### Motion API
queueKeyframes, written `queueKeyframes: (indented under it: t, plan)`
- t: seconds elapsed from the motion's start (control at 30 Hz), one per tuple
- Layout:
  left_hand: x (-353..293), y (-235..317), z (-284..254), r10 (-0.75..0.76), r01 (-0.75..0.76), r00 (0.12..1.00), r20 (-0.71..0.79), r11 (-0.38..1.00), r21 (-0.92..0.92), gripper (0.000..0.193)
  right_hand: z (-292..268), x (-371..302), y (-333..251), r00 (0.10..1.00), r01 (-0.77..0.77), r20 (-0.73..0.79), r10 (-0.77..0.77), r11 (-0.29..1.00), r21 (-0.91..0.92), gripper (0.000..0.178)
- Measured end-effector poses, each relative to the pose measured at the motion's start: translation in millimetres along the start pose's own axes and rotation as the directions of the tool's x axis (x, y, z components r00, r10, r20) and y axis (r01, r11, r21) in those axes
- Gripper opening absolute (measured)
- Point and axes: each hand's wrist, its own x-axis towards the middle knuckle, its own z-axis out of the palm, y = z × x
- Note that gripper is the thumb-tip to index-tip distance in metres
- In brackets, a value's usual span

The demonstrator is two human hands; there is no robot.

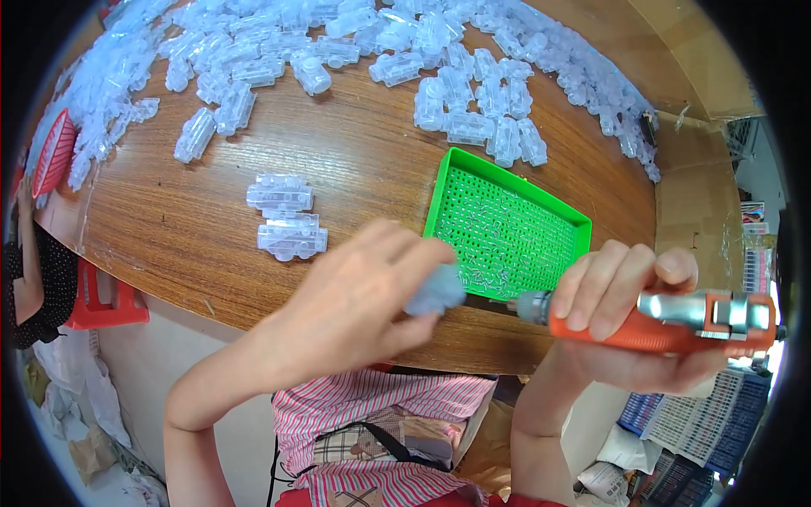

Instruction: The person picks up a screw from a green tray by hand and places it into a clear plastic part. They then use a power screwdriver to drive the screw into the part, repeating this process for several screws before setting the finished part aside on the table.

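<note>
My left hand [363, 296] is closed around a clear plastic part [438, 290], in front of the green tray and slightly smeared by motion. My right hand [621, 304] wraps round an orange and silver power screwdriver [646, 331], held nearly level. Its tip points left toward the plastic part and stays apart from it. Just beyond both hands lies a green perforated tray [515, 179] holding many small metal screws [498, 228]. To the left of the tray, two clear plastic parts [285, 215] lie one behind the other on the brown wooden table [169, 228].
Heaps of clear plastic parts [253, 51] cover the table's far side, with a smaller group [481, 106] behind the tray. Cardboard [693, 194] borders the right edge. At left are a red basket [55, 152], a red stool [106, 300] and another person's arm [30, 262].
</note>
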Motion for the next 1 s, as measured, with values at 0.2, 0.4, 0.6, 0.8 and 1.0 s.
queueKeyframes:
  t: [0.2, 0.4, 0.6, 0.8, 1.0]
  plan:
    - [14.3, -29.7, -40.8, -0.123, 0.109, 0.992, 0.019, 0.933, 0.344, 0.039, -38.8, -9.3, 24.4, 0.968, -0.014, -0.248, -0.044, 0.974, -0.227, 0.082]
    - [121.9, -111.2, -21.9, 0.524, -0.371, 0.850, 0.051, 0.529, 0.763, 0.033, -34.4, -12.0, 40.4, 0.938, -0.040, -0.339, -0.072, 0.950, -0.311, 0.084]
    - [142.1, -121.8, -40.8, 0.524, -0.485, 0.819, 0.232, 0.418, 0.768, 0.031, -41.4, -23.8, 47.7, 0.939, -0.080, -0.343, -0.026, 0.953, -0.293, 0.086]
    - [60.9, -50.0, -14.1, 0.225, -0.225, 0.940, -0.256, 0.974, 0.032, 0.027, -40.6, -27.7, 63.1, 0.927, -0.100, -0.375, 0.003, 0.965, -0.241, 0.089]
    - [3.7, -22.4, 35.4, 0.135, -0.146, 0.988, -0.069, 0.973, -0.179, 0.024, -41.0, -28.3, 68.4, 0.932, -0.154, -0.361, 0.011, 0.917, -0.368, 0.089]
